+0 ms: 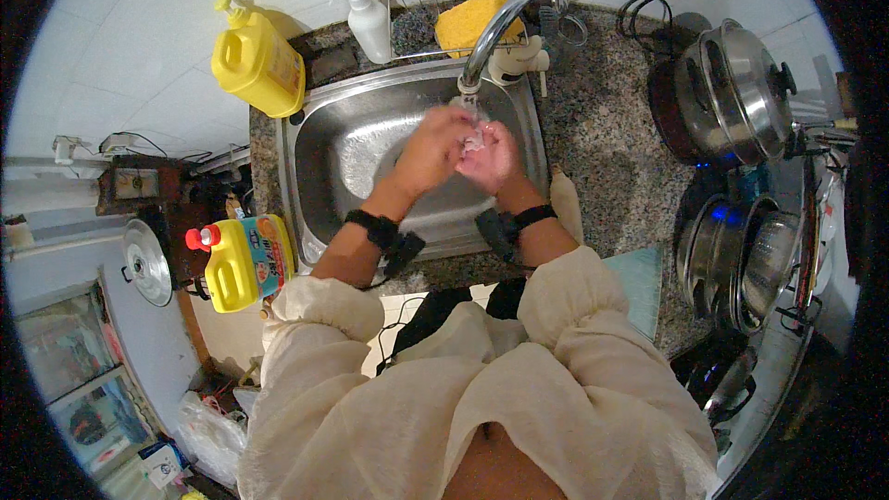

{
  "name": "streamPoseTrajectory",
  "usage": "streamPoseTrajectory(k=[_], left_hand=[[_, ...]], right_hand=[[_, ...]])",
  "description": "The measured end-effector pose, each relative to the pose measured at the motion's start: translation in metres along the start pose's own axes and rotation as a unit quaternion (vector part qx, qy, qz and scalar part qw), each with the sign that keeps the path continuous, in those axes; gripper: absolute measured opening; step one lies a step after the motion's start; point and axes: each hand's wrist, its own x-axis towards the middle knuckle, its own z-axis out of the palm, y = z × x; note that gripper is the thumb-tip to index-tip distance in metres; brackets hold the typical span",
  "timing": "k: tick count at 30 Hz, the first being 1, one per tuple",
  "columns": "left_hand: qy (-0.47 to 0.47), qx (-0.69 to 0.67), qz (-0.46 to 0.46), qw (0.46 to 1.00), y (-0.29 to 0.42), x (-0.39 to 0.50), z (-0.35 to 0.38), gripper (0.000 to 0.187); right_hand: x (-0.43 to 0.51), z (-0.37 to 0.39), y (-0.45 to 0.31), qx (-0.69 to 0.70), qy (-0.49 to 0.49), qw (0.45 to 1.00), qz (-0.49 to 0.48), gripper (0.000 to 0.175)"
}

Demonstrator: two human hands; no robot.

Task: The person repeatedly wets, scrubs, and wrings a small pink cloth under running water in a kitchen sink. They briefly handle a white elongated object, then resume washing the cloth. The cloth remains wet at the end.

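My left hand (432, 153) and my right hand (492, 158) meet under the spout of a chrome gooseneck faucet (494, 31). Water (474, 142) runs onto them above a stainless steel sink (361, 153). The right palm is turned up and cupped, with no solid thing visible in it. Over it reach the fingers of my left hand, blurred; whether they pinch anything is hidden. Each wrist wears a black strap carrying a small dark device. Wet, shiny patches show on the basin floor.
Yellow jugs stand left of the sink, one with a pump (257, 66), one with a red cap (243, 260). Behind are a white spray bottle (368, 24) and a wire rack holding a yellow sponge (469, 17). Steel pots (722, 94) sit on the granite counter (604, 146) at right.
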Motion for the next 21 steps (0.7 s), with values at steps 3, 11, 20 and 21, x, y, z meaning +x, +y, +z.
streamPoseTrajectory(k=[3, 11, 20, 21], left_hand=[[-0.078, 0.049, 0.045, 0.995, 0.019, -0.022, 0.0, 0.039], [-0.128, 0.161, 0.076, 0.976, 0.004, -0.024, -0.031, 0.061], [-0.2, 0.25, 0.091, 0.943, -0.009, -0.014, -0.048, 0.044], [-0.221, 0.253, 0.056, 0.94, -0.013, -0.018, -0.049, 0.039]], right_hand=[[0.003, 0.002, -0.005, -0.115, 0.045, 0.991, -0.047, 0.03], [0.0, -0.008, -0.007, -0.464, -0.027, 0.885, 0.017, 0.026], [0.021, 0.038, 0.014, -0.505, 0.021, 0.838, 0.205, 0.017], [0.024, 0.042, 0.019, -0.539, 0.021, 0.821, 0.19, 0.016]])
